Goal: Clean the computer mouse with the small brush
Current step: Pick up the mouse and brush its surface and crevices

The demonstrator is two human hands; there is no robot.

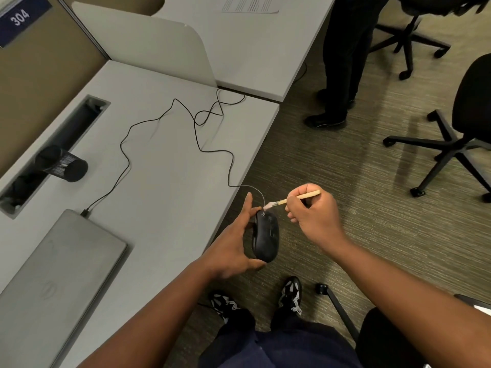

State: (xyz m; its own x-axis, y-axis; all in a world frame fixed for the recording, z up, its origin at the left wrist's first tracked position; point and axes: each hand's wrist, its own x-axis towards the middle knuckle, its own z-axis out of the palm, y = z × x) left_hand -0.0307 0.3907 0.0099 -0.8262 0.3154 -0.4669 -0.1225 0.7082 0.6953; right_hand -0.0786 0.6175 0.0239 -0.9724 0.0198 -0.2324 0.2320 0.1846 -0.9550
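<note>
Off the near right edge of the counter, above the carpet, the left hand holds the computer mouse in the air. This grip is a loose cradle: the thumb sits under the near end and the fingers extend along the left flank. The long axis of the mouse runs near to far, with the cable leaving the far end and trailing back across the counter.

The right hand pinches the wooden handle of the small brush between curled fingers. The handle points right and slightly far; the bristles point left and meet the far end of the mouse, close to the cable exit (contact appears light, though the bristles are blurred).

The mouse lies left of and just nearer than the right grip. Judged from this layout, strokes toward the near end would follow the long axis. The left hand is positioned to rotate the body and expose other faces.
</note>
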